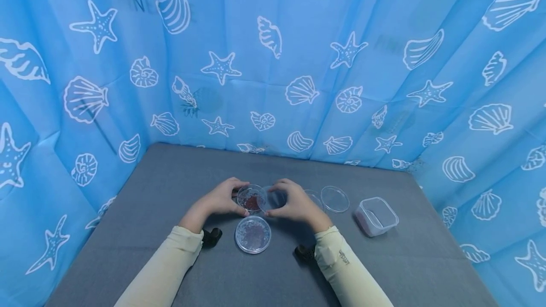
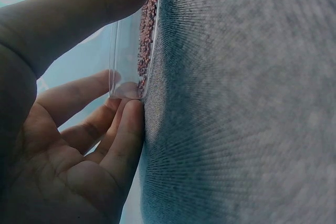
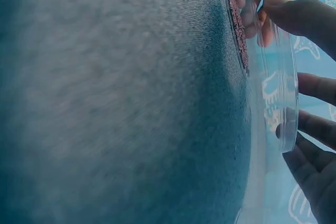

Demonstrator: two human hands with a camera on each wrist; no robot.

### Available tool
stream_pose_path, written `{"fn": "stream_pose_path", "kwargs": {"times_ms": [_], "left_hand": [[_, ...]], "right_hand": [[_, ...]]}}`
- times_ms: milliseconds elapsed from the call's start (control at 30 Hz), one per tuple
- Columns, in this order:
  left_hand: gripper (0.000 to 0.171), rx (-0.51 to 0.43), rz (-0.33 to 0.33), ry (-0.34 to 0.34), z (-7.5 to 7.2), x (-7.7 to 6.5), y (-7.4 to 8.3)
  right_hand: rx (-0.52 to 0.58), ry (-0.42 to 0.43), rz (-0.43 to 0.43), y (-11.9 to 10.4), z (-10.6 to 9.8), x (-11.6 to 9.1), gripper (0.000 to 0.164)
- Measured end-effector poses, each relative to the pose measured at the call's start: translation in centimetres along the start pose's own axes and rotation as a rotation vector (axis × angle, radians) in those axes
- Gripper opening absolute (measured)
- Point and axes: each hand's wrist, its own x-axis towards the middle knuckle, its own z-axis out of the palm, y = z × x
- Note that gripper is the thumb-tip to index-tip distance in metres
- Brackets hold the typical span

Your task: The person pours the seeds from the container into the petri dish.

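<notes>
My left hand [image 1: 219, 199] grips a clear petri dish [image 1: 251, 203] by its left side, thumb in front and fingers behind. Small reddish-brown grains [image 2: 147, 40] lie along its bottom, which stays close over the grey cloth. To its right, my right hand [image 1: 296, 203] holds a clear round lid [image 3: 287, 95] between thumb and fingers. The lid is raised above the table and overlaps the dish's right edge in the head view. Directly in front of the left hand's dish, a second petri dish [image 1: 253, 235] rests on the cloth with pinkish grains inside.
Two clear round pieces, one partly behind my right hand and another [image 1: 335, 199] farther right, lie on the grey table [image 1: 426, 259]. A rectangular plastic tub [image 1: 377, 217] with pinkish contents stands beyond them. Blue shell-print curtains [image 1: 273, 60] enclose the back and sides.
</notes>
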Motion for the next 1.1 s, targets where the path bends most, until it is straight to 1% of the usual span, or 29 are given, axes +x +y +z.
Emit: {"fn": "stream_pose_path", "kwargs": {"times_ms": [200, 267, 433, 667, 800, 967, 1100], "left_hand": [[0.092, 0.014, -0.015, 0.0, 0.0, 0.0, 0.2], [0.092, 0.006, -0.023, 0.001, -0.1, 0.0, 0.2], [0.093, -0.006, -0.016, -0.002, -0.1, 0.1, 0.2], [0.093, 0.0, -0.008, -0.002, -0.2, 0.1, 0.0], [0.092, -0.013, -0.022, -0.001, -0.1, 0.0, 0.1], [0.092, -0.02, -0.025, -0.001, -0.1, 0.0, 0.1], [0.093, -0.053, -0.023, -0.003, -0.2, 0.1, 0.1]], "right_hand": [[0.022, -0.04, 0.03, -0.1, 0.1, 0.7, 0.061], [0.029, -0.039, 0.022, -0.1, 0.2, 0.8, 0.061], [0.037, -0.036, -0.006, 0.0, 0.2, 1.1, 0.06], [0.037, -0.072, -0.033, -0.4, 0.4, 1.8, 0.057], [0.038, -0.087, -0.04, -0.7, 0.6, 2.2, 0.057], [0.045, -0.107, -0.035, -0.9, 0.9, 2.8, 0.057], [0.045, -0.123, -0.039, -1.1, 1.1, 3.2, 0.059]]}}
